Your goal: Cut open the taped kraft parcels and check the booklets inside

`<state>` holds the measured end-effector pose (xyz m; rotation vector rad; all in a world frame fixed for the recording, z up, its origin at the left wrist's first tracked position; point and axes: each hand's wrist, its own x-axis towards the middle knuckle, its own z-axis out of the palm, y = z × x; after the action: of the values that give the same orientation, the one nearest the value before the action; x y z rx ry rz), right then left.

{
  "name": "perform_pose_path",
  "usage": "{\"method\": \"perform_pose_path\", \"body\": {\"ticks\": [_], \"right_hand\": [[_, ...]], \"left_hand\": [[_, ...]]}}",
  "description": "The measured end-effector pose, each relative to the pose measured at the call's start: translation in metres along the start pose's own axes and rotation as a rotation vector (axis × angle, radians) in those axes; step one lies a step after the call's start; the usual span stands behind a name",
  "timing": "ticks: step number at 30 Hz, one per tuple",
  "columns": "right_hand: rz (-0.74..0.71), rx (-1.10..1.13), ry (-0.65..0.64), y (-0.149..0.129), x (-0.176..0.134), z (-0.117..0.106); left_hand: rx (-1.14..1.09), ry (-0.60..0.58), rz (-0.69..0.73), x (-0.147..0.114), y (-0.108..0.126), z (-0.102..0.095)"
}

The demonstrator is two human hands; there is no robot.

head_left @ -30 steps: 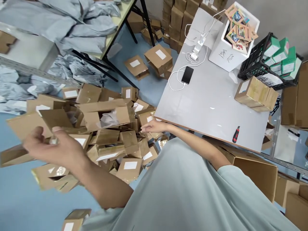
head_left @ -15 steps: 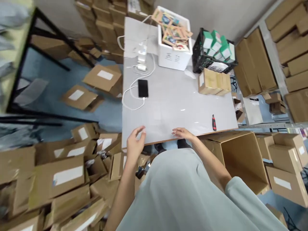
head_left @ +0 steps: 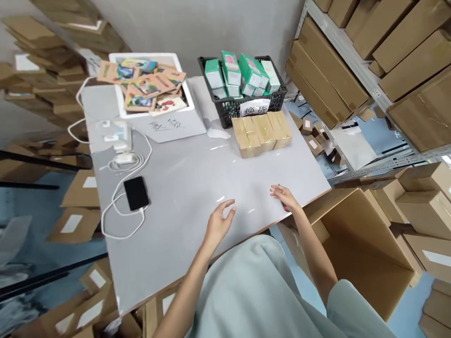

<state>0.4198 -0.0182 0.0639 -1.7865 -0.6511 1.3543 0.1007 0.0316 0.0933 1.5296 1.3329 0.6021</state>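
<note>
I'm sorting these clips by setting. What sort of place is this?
Probably a parcel packing or returns room: shelves of cardboard boxes, labelled cartons strewn over the floor, and a grey table with a black crate of green product boxes.

Room, storage and packing area. Wall (head_left: 211,28): plain grey, behind the table's far edge. Floor (head_left: 42,220): blue, strewn with brown cartons (head_left: 82,190) beyond the tabletop's left edge and near-left corner. Table (head_left: 183,188): pale grey top with a wood-coloured edge. Shelving (head_left: 355,61): metal rack off the tabletop's right edge, loaded with flat brown boxes. Open carton (head_left: 355,244): large, on the floor at the near-right corner. Light: even, glinting softly on the tabletop.
</note>
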Motion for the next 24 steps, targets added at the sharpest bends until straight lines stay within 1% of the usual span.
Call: {"method": "perform_pose_path", "body": {"ticks": [3,6,8,11,14,16,18,21,24], "right_hand": [[-0.038,-0.006,0.051,-0.013,0.044,-0.043],[-0.078,-0.026,0.122,-0.028,0.091,-0.074],[-0.137,-0.090,0.188,-0.041,0.123,-0.085],[-0.282,-0.278,0.281,-0.065,0.168,-0.086],[-0.374,-0.408,0.296,-0.090,0.208,-0.076],[-0.366,-0.451,0.287,-0.101,0.229,-0.069],[-0.312,-0.470,0.279,-0.105,0.246,-0.066],[-0.248,-0.462,0.281,-0.100,0.259,-0.067],[-0.255,-0.473,0.309,-0.092,0.262,-0.071]], "left_hand": [[0.035,-0.039,0.031,0.046,0.028,0.045],[0.061,-0.088,0.054,0.093,0.057,0.086],[0.076,-0.112,0.065,0.122,0.074,0.109],[0.087,-0.119,0.107,0.160,0.099,0.132],[0.106,-0.128,0.172,0.190,0.122,0.144],[0.128,-0.135,0.200,0.203,0.133,0.146],[0.143,-0.137,0.207,0.210,0.139,0.147],[0.136,-0.127,0.181,0.205,0.132,0.148],[0.106,-0.125,0.104,0.187,0.112,0.152]]}}
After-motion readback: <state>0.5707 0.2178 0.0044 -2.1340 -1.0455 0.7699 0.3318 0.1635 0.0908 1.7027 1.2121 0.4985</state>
